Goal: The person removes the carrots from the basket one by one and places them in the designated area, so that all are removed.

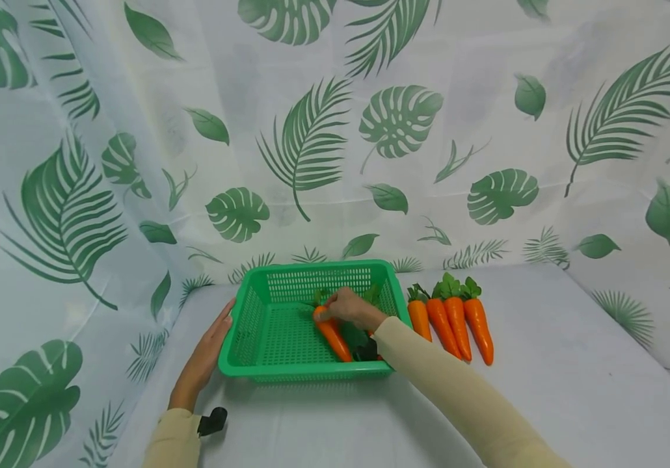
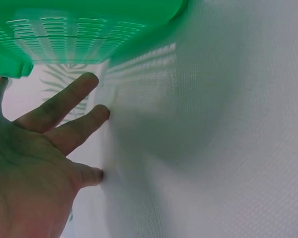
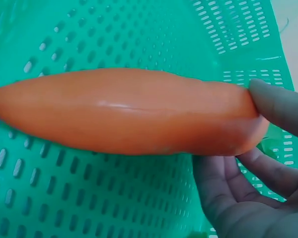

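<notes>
A green plastic basket [image 1: 306,370] with slotted walls stands on the white-covered table. My right hand [image 1: 351,308] is inside it and pinches an orange carrot [image 1: 332,336] near its leafy end, thumb on one side and fingers on the other. In the right wrist view the carrot [image 3: 124,111] lies over the slotted basket floor, its tip pointing left. Along the basket's left side rests my left hand [image 1: 209,351], its fingers [image 2: 64,101] extended in the left wrist view. Orange bits and leaves [image 1: 373,294] show beside my right forearm, mostly hidden.
Several carrots [image 1: 456,328] with green tops lie side by side on the table, just right of the basket. A leaf-print sheet [image 1: 323,169] hangs behind and at both sides. Black wrist cameras [image 1: 213,421] sit at my sleeves.
</notes>
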Action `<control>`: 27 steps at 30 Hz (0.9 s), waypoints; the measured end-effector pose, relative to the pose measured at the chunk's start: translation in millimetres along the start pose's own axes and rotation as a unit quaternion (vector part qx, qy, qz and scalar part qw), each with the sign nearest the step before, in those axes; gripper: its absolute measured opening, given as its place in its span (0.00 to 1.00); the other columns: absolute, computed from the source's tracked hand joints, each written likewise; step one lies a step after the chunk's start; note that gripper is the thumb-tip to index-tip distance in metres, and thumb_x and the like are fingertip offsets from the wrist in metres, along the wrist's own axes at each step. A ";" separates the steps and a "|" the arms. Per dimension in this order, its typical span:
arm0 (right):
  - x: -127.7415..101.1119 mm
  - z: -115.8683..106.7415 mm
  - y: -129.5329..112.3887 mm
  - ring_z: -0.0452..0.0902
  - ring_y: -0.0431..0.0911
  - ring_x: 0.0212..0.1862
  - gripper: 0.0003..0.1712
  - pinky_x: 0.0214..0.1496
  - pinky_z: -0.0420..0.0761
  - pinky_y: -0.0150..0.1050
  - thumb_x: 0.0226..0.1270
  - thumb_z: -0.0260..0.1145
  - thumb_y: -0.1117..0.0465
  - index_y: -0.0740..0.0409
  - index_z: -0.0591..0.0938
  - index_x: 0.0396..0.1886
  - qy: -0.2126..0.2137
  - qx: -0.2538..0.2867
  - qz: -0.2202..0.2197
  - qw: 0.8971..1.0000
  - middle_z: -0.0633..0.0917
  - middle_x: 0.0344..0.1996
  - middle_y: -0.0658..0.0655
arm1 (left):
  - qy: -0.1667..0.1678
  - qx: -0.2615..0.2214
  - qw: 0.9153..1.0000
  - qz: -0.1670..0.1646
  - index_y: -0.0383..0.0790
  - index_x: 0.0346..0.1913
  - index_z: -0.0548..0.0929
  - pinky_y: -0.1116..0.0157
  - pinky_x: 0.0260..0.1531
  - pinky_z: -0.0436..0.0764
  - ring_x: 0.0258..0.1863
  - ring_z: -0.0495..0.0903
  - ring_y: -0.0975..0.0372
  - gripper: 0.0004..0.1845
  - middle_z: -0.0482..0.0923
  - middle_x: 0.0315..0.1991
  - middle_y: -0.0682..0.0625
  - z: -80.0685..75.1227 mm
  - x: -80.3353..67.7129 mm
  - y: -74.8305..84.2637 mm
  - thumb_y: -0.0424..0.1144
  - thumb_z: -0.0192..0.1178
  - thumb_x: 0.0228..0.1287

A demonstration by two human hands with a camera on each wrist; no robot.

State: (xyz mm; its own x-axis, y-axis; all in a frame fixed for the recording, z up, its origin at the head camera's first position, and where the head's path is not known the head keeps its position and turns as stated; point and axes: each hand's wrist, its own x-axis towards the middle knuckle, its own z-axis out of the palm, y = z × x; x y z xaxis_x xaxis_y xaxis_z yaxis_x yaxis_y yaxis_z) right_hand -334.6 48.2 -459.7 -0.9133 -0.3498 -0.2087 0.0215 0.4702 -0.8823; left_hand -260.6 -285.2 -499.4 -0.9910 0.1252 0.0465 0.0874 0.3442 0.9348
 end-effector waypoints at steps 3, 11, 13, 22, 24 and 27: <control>1.4 0.4 -2.4 0.86 0.57 0.51 0.28 0.58 0.86 0.54 0.69 0.79 0.60 0.73 0.83 0.62 0.010 0.021 -0.004 1.000 0.85 0.55 0.66 | 0.002 -0.001 1.000 0.001 0.51 0.89 0.48 0.37 0.80 0.41 0.86 0.37 0.48 0.34 0.42 0.88 0.48 -0.5 0.4 0.0 0.57 0.35 0.91; 4.1 -1.3 -9.8 0.85 0.54 0.46 0.24 0.56 0.85 0.52 0.72 0.77 0.61 0.70 0.84 0.60 0.026 0.099 -0.042 0.994 0.86 0.51 0.64 | 0.007 0.009 1.000 -0.011 0.52 0.89 0.48 0.38 0.80 0.41 0.86 0.37 0.49 0.35 0.42 0.88 0.49 -0.9 0.6 -0.5 0.60 0.34 0.90; 3.8 -2.0 -11.0 0.85 0.54 0.46 0.23 0.56 0.85 0.53 0.72 0.76 0.61 0.71 0.84 0.59 0.027 0.116 -0.054 0.991 0.86 0.50 0.64 | 0.008 0.010 1.000 -0.012 0.53 0.89 0.48 0.38 0.80 0.40 0.86 0.37 0.50 0.35 0.41 0.88 0.49 -0.7 0.7 -0.3 0.60 0.34 0.90; -0.7 -3.8 -13.5 0.85 0.54 0.46 0.21 0.58 0.84 0.54 0.73 0.76 0.60 0.68 0.85 0.58 0.041 0.135 -0.063 0.988 0.88 0.49 0.62 | 0.003 0.005 1.000 -0.005 0.52 0.89 0.48 0.38 0.80 0.40 0.86 0.37 0.49 0.34 0.42 0.88 0.49 -0.1 1.9 -0.8 0.59 0.34 0.90; -0.5 -4.4 -13.6 0.84 0.54 0.47 0.22 0.57 0.84 0.54 0.73 0.76 0.60 0.68 0.85 0.59 0.044 0.135 -0.060 0.988 0.88 0.50 0.62 | 0.004 0.005 1.000 -0.007 0.52 0.89 0.48 0.38 0.80 0.40 0.86 0.37 0.50 0.34 0.41 0.88 0.49 0.3 2.1 -1.1 0.59 0.33 0.90; -0.2 -5.5 -14.5 0.84 0.55 0.48 0.24 0.57 0.84 0.54 0.73 0.75 0.60 0.69 0.84 0.61 0.052 0.138 -0.055 0.988 0.87 0.52 0.63 | 0.005 0.007 1.000 -0.012 0.53 0.89 0.48 0.38 0.80 0.40 0.86 0.37 0.50 0.34 0.41 0.88 0.49 0.8 2.3 -1.9 0.59 0.33 0.90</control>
State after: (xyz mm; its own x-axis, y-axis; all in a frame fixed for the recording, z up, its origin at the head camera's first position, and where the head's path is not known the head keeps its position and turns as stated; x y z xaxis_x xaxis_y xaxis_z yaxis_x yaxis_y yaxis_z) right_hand -336.9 45.9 -444.6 -0.9527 -0.2948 -0.0735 0.0170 0.1897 -0.9817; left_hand -262.9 -284.8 -501.3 -0.9939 0.1064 0.0274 0.0642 0.3599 0.9308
